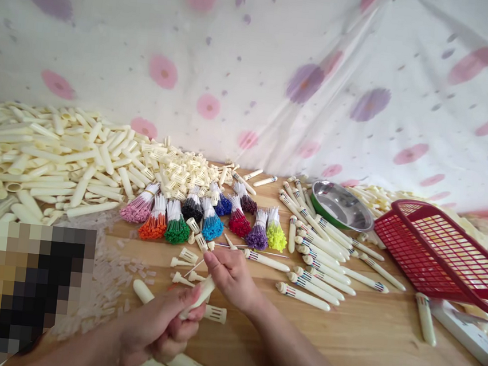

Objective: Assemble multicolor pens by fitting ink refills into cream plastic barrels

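Cream pen barrel (199,298) sits clenched in the left hand (165,322), pointing to one o'clock; the right hand (230,276) curls at its upper end, its hold hidden. From the hands: refill bundles (177,229) at twelve, barrel pile (57,153) at ten, multicolour pens (323,254) at two, red basket (453,296) beyond.

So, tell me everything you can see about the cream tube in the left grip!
The tube is cream, smooth and slim, and looks like plastic. It slants upward to the right in the picture, above the wooden table. The left grip wraps around it, and the right grip is at its upper end. I can't make out either end.
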`<state>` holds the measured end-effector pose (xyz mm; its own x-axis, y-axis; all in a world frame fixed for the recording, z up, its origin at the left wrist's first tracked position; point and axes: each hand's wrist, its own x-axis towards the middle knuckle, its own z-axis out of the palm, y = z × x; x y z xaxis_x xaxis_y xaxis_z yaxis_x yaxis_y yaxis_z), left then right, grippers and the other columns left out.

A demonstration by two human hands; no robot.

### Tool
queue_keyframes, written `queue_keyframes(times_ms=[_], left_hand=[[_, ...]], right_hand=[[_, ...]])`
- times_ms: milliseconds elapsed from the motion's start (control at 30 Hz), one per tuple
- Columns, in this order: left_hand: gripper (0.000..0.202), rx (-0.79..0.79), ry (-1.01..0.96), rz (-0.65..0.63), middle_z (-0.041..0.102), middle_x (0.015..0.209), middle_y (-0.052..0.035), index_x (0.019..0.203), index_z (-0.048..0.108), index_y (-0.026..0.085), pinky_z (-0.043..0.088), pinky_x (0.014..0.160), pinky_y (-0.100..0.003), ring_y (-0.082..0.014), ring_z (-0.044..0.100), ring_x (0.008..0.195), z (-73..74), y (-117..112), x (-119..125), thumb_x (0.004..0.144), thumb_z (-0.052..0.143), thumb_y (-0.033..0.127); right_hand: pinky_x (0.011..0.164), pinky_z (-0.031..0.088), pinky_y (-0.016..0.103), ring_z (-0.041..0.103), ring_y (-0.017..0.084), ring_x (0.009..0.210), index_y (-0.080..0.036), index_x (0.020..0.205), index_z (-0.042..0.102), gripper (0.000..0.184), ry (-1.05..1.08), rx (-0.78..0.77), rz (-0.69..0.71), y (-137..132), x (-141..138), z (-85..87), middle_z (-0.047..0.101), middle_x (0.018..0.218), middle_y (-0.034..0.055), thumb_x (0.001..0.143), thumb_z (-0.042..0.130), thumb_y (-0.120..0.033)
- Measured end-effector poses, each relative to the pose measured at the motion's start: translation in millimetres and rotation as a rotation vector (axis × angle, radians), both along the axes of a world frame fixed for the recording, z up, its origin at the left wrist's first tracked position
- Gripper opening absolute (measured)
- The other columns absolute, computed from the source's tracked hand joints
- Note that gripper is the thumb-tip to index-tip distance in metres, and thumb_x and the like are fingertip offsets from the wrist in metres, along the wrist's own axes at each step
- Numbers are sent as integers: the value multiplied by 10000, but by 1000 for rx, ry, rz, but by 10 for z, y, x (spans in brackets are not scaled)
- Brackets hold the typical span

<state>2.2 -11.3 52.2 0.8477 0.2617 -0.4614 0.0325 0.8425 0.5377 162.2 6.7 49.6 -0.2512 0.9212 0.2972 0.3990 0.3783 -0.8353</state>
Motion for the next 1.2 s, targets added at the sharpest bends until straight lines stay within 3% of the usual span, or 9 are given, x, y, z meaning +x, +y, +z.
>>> queue_keyframes(times_ms=[300, 433, 500, 567, 667, 733, 933, 1067, 1200], left_hand=[[508, -180, -165, -34, 229, 337, 149, 591, 359, 192, 19, 255, -140, 9, 46, 255, -95, -108, 8, 640, 615, 628], [528, -126, -132, -60, 194, 349, 152, 589, 339, 202, 12, 267, -158, -2, 24, 272, -113, -85, 8, 627, 582, 669], [525, 84, -16, -14, 203, 391, 142, 597, 335, 207, 52, 291, -159, -14, 58, 301, -128, -39, 16, 650, 529, 693], [491, 423, 177, 68, 265, 436, 119, 606, 353, 209, 152, 324, -166, -36, 168, 332, -142, 15, 29, 705, 475, 674], [342, 984, 486, 154, 518, 592, 37, 703, 472, 202, 372, 496, -220, -110, 474, 517, -155, 82, 45, 842, 388, 503], [283, 1265, 656, 123, 625, 735, -20, 791, 525, 198, 421, 634, -270, -169, 580, 693, -169, 110, 50, 885, 327, 377], [279, 1658, 1161, -70, 676, 706, -102, 874, 566, 150, 405, 545, -305, -265, 657, 656, -237, 140, 69, 890, 341, 314], [250, 1637, 1102, -22, 663, 704, -84, 848, 558, 159, 392, 543, -289, -242, 643, 651, -184, 124, 70, 886, 354, 300], [284, 1278, 680, 136, 541, 610, 14, 742, 502, 191, 377, 551, -246, -148, 527, 590, -69, 86, 49, 886, 353, 385]], right_hand=[[454, 199, 254, 223, 78, 436, -207, 545, 156, 404, -61, 307, 115, -56, 26, 105, 200, 483, -56, 910, 305, -299], [456, 210, 251, 233, 78, 440, -207, 539, 163, 410, -59, 307, 128, -41, 42, 110, 210, 479, -54, 911, 307, -303], [452, 210, 240, 237, 72, 441, -204, 531, 184, 415, -51, 245, 69, -7, 30, 50, 223, 476, -54, 907, 330, -298], [442, 204, 229, 227, 67, 442, -199, 522, 200, 420, -54, 169, -26, 41, 3, -37, 233, 473, -55, 899, 350, -309], [429, 189, 224, 216, 62, 438, -194, 502, 225, 435, -81, 80, -171, 111, -40, -158, 247, 461, -54, 887, 353, -350], [434, 191, 221, 229, 63, 442, -192, 493, 246, 445, -90, 46, -208, 141, -49, -196, 262, 462, -52, 885, 342, -379], [455, 187, 214, 276, 78, 469, -186, 538, 360, 430, -248, -61, -265, 151, -49, -158, 311, 486, -54, 869, 374, -461], [452, 171, 225, 240, 72, 452, -186, 510, 298, 434, -231, 2, -368, 142, -107, -145, 285, 471, -56, 871, 362, -418], [443, 182, 220, 228, 67, 451, -194, 524, 220, 412, -104, 58, -245, 119, -107, -113, 247, 476, -58, 880, 334, -366]])
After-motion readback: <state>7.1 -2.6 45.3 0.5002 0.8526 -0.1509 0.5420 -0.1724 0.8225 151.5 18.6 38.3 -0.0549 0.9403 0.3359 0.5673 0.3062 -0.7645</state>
